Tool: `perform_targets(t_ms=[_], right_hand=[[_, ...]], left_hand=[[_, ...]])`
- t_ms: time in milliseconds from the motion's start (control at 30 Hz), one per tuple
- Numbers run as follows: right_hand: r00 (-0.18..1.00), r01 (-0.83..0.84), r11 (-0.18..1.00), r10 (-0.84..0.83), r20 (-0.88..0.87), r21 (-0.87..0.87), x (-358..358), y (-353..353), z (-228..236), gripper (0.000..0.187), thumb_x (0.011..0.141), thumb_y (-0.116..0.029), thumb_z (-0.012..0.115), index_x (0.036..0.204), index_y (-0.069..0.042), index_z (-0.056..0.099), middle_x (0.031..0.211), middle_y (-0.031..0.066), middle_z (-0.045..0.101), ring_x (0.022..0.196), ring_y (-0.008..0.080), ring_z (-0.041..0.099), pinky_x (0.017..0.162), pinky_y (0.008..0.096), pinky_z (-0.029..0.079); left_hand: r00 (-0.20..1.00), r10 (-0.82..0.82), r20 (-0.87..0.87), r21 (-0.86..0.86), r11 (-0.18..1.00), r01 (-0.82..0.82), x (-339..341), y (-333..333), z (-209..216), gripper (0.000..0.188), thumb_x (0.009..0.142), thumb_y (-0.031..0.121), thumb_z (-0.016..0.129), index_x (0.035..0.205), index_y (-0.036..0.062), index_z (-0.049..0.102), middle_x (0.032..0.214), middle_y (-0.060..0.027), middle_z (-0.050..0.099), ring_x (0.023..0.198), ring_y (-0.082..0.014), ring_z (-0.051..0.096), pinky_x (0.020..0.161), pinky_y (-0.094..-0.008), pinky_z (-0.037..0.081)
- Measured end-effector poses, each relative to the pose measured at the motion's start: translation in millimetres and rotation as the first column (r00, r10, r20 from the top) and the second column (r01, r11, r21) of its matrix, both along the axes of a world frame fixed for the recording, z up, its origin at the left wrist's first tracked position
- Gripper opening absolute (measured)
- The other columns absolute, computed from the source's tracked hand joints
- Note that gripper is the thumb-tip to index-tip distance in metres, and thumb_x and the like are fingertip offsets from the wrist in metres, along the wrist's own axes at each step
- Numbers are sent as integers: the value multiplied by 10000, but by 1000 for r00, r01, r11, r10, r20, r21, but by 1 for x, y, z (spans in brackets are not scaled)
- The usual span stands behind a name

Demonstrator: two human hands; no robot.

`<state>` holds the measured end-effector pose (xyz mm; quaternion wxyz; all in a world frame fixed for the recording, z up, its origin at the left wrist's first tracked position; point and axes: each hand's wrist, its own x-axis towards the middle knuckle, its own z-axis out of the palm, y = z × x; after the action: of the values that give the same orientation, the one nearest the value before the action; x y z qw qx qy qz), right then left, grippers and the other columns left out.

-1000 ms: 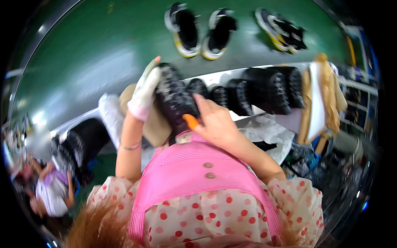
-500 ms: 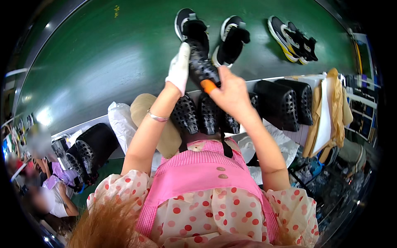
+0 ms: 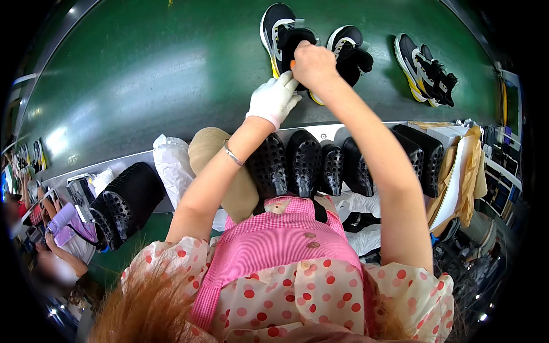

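Observation:
A black sneaker (image 3: 278, 35) with white and yellow sole parts lies on the green table, its toe pointing away from me. My right hand (image 3: 315, 64) is closed at its collar, an orange cover on one finger. What those fingers grip is hidden inside the shoe opening. At the heel is my left hand (image 3: 273, 102) in a white glove, its fingers bent against the shoe and close to the right hand. A matching sneaker (image 3: 350, 54) lies just to the right, partly behind my right wrist. The perforated black insole seen earlier is out of sight.
Stacks of black insoles (image 3: 303, 163) with dimpled undersides line the near table edge. Beside them are a beige padded piece (image 3: 220, 166), white wrapping (image 3: 174, 166) and brown paper (image 3: 466, 177). Another pair of sneakers (image 3: 420, 74) lies at the right. People sit far left.
Both hands have moved away from me, with the right hand now at the left sneaker's collar. The black insole that they held in view has gone from sight.

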<state>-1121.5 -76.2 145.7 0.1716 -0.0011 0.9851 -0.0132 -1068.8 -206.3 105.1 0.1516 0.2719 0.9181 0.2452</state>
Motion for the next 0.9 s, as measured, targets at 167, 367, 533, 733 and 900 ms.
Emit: perform_targets(t_ms=[167,367,533,733,900], right_hand=[[960,275,931,-280,18,-239,-17,-16,-42,306,784,-108,626,1033,70,633,998,230,672,992,362,650,856,400,529],[948,308,889,-319,26,-339,-33,-15,-59,201,764,-54,599,923,20,698,988,274,653,978,379,642,868,418,521],[979,175,905,-203,-31,-387,-44,-4,-98,210,791,-75,572,935,16,694,996,275,645,973,395,635,848,443,527],[983,182,900,-177,50,-396,-35,-6,-90,239,830,-122,588,991,36,669,972,268,653,953,408,634,834,450,525],[927,-33,831,-182,-328,-555,108,-11,19,438,857,-168,646,1229,32,529,1054,223,644,923,349,653,790,401,526]], left_hand=[[983,49,176,-137,990,-25,-20,7,-5,350,856,328,615,1104,87,567,1117,-92,632,931,-319,630,765,-418,523],[922,-53,383,-300,937,178,-60,28,-26,277,820,307,583,1006,137,697,1074,-143,672,1004,-323,631,828,-384,515],[907,-163,389,-303,907,293,-69,32,-33,259,832,259,550,957,99,709,957,-152,698,866,-304,675,735,-381,526],[911,0,412,-456,866,206,-58,40,5,310,795,254,571,1062,154,695,1152,-109,660,1066,-282,627,860,-369,507],[955,-36,295,-473,863,179,-47,19,-18,365,862,422,515,1003,153,717,1037,-100,696,986,-301,656,832,-380,522]])
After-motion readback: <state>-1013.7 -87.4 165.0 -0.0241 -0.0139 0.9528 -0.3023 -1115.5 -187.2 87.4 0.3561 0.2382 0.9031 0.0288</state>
